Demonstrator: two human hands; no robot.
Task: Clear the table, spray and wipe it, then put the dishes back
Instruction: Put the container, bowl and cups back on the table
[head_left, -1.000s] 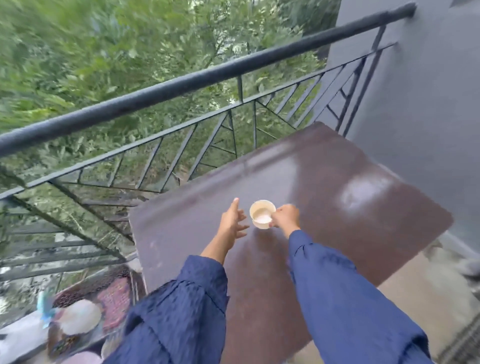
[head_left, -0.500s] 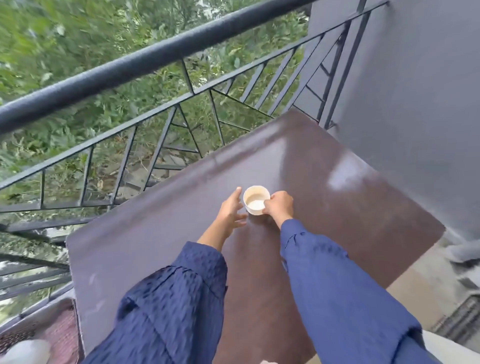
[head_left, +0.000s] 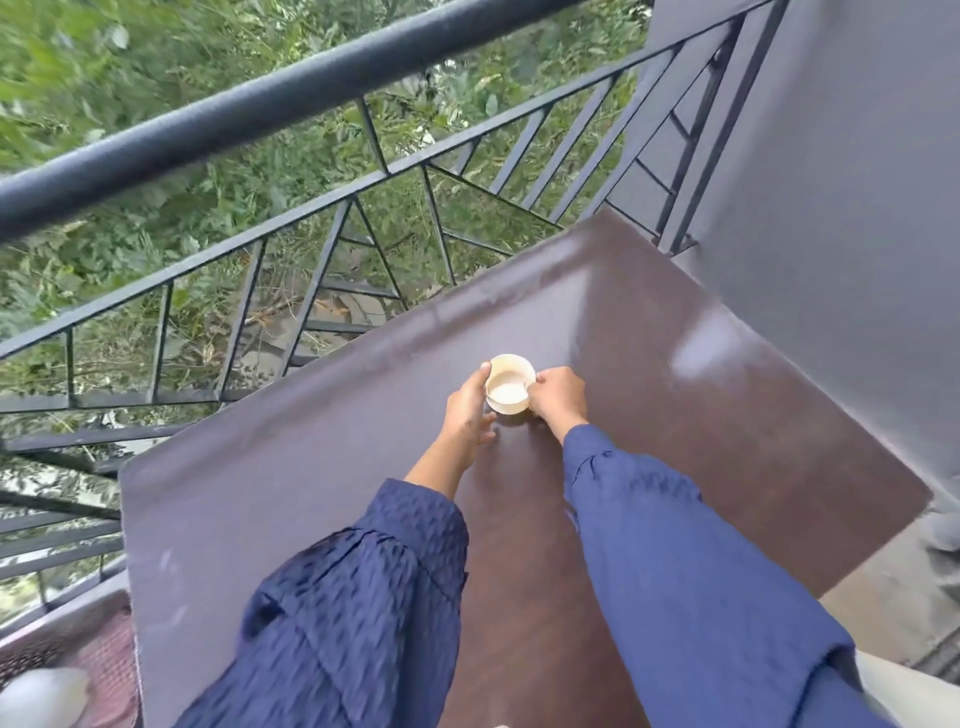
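A person stands at a brown table (head_left: 291, 499) out on a balcony. Near the middle of the table is one small bowl (head_left: 513, 370), pale cream and round. Inside it is something white (head_left: 506, 395) that fills the bottom part. I cannot tell if it is wet or dry.

Both hands are on the bowl. The right hand (head_left: 558, 397) grips its right side with curled fingers. The left hand (head_left: 467, 410) cups its left side, with the thumb up against the rim and the fingers curved low by the bottom. I cannot tell if the bowl sits flat on the table or is a tiny bit above it.

The arms wear blue sleeves (head_left: 701, 582). A dark railing (head_left: 291, 98) runs behind the table, with green leaves past it. A grey wall (head_left: 841, 208) stands on the right.
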